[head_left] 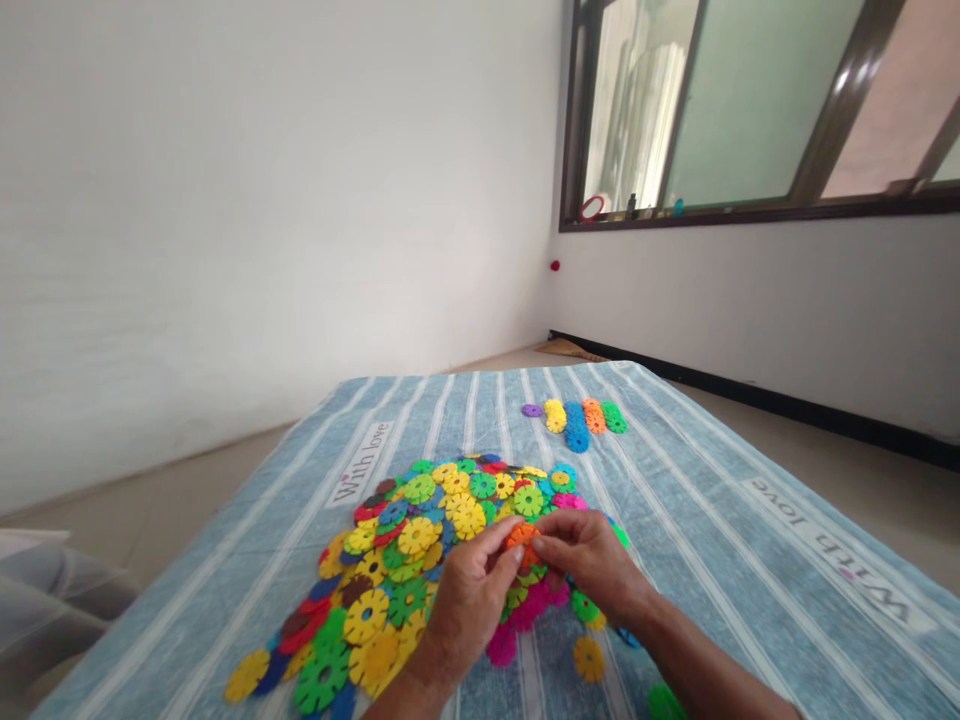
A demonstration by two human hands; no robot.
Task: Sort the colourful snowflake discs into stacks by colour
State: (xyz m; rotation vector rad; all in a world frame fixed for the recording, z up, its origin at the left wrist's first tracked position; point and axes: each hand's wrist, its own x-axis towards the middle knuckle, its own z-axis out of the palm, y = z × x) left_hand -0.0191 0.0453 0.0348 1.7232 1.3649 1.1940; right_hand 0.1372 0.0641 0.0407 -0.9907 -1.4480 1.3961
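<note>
Left hand (474, 583): pinching orange disc (523, 538), lower centre of frame
Right hand (592, 560): grasping same disc's right edge
Disc step: apparently handling above colourful pile (417, 537)
Next move: probably needing steady pinch

One head view looks forward and down, close over the left hand (471, 590) and right hand (600, 565), towards the white wall (285, 200).

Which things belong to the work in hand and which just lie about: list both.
In the work:
- orange disc in left hand and right hand
- disc pile
- colour-grouped discs beyond it

Lying about:
- red-rimmed round object, windowsill
- dark object beside it
</note>
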